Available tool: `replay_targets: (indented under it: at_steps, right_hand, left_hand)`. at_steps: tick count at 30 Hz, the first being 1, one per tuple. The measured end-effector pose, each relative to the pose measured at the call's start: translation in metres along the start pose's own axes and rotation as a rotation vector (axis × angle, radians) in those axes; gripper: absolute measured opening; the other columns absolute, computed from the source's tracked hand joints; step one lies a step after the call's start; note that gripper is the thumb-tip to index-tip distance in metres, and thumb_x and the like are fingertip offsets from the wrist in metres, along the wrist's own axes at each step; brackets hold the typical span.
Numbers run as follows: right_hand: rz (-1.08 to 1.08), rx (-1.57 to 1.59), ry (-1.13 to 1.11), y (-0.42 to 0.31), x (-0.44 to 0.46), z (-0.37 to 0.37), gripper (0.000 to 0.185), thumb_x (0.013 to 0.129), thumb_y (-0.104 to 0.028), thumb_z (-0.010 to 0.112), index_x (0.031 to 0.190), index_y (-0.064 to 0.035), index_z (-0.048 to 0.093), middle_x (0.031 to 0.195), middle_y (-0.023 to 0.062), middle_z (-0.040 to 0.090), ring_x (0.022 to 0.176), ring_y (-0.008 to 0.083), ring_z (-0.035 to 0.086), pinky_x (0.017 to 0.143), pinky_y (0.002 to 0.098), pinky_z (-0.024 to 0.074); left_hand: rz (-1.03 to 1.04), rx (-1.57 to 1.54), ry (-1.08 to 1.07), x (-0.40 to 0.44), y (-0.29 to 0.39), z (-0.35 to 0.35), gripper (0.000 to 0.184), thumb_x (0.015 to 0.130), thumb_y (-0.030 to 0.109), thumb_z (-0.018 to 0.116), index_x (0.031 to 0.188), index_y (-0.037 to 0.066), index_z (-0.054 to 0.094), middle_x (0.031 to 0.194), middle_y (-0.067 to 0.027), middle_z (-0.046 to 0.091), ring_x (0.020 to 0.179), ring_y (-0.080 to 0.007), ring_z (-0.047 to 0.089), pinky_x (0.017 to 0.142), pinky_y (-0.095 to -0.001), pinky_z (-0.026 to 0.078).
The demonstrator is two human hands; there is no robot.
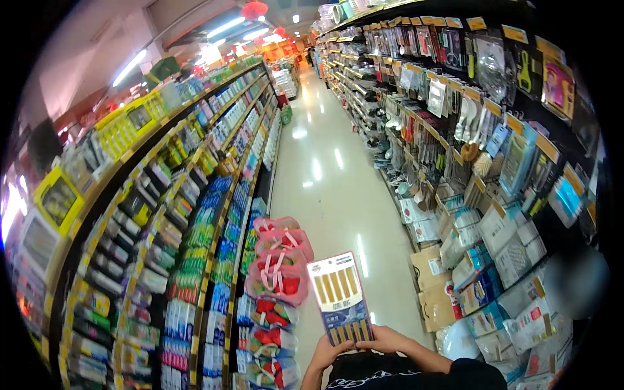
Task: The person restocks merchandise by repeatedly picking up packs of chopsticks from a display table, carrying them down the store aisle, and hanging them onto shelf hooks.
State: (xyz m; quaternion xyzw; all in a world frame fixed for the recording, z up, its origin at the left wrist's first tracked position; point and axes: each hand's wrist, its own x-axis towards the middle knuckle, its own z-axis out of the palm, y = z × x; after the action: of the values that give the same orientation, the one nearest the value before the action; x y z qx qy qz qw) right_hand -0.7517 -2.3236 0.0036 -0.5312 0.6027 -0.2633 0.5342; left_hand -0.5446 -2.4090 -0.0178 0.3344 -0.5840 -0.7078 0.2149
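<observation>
A flat package with a white top, a blue lower part and several gold-brown strips hangs upright in front of my body. My left hand grips its lower left corner. At the lower right corner, my right hand holds the same package, fingers closed on its edge. Left of the package, pink bags with red contents stand in a row on the floor beside the shelf.
A long shelf of packed goods runs along the left. On the right, a rack carries hanging utensils and bagged items, with brown boards low down. The shiny aisle floor stretches ahead between them.
</observation>
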Motion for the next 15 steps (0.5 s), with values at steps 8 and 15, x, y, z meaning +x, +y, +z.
replay_targets:
  at_steps: [8, 15]
  right_hand:
    - [-0.076, 0.122, 0.405, -0.048, 0.145, -0.155, 0.055, 0.083, -0.039, 0.072, 0.119, -0.0009, 0.053, 0.099, 0.0188, 0.068, 0.092, 0.0294, 0.067, 0.081, 0.0365, 0.0509]
    - [-0.183, 0.294, 0.593, -0.019, 0.276, -0.264, 0.034, 0.084, -0.007, 0.071, 0.112, 0.0009, 0.054, 0.092, 0.0071, 0.066, 0.08, 0.0122, 0.06, 0.071, 0.0279, 0.0488]
  left_hand:
    - [0.202, 0.413, -0.192, 0.24, 0.12, -0.054, 0.043, 0.082, 0.022, 0.075, 0.116, 0.001, 0.06, 0.097, -0.0096, 0.07, 0.086, -0.0165, 0.066, 0.076, -0.031, 0.052]
    - [0.268, 0.639, -0.066, 0.414, 0.132, -0.065, 0.046, 0.08, 0.025, 0.077, 0.115, 0.002, 0.058, 0.096, -0.0148, 0.069, 0.088, -0.0229, 0.068, 0.079, -0.0342, 0.052]
